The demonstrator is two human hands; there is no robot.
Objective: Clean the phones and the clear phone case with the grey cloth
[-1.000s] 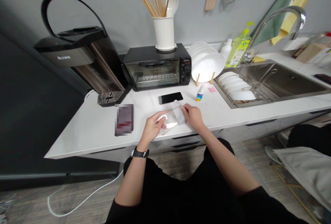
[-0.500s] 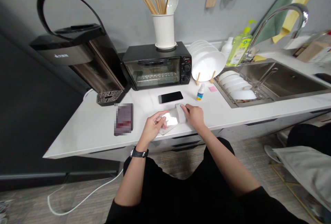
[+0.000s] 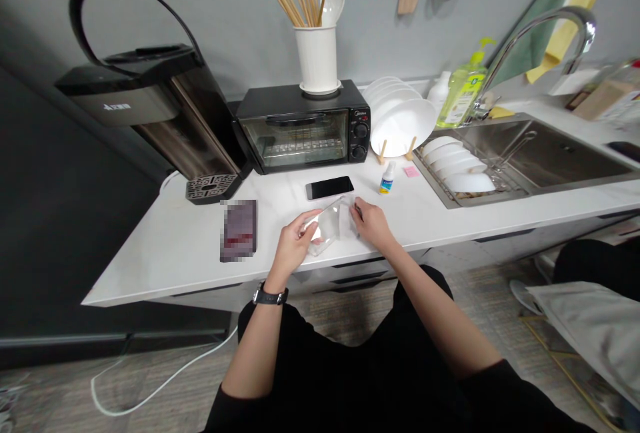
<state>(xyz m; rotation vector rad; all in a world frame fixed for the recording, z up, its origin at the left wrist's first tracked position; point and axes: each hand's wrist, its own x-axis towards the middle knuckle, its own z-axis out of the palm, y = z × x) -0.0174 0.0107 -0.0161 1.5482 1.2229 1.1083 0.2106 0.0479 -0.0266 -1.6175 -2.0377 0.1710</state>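
Note:
My left hand (image 3: 294, 241) grips a clear phone case (image 3: 327, 225) by its left end, tilted just above the counter's front edge. Light glints off the case near my thumb. At the case's right end, my right hand (image 3: 373, 224) pinches a thin whitish cloth (image 3: 346, 222) against it; some fingertips are hidden. A smartphone (image 3: 330, 188) with a dark screen lies flat on the counter just behind the case. To the right of the phone stands a small spray bottle (image 3: 387, 180) with a blue and yellow label.
On the white counter (image 3: 165, 246), a blurred-out dark item (image 3: 240, 230) lies left of my hands. Behind are a water dispenser (image 3: 165, 113), a toaster oven (image 3: 300, 130) and plates (image 3: 405, 126) in a rack. The sink (image 3: 565, 153) is at right, with a pink note (image 3: 411, 171) nearby.
The case has tilted, and its bright reflection has shrunk towards my left hand. My right hand has shifted slightly and its fingers have curled more around the cloth.

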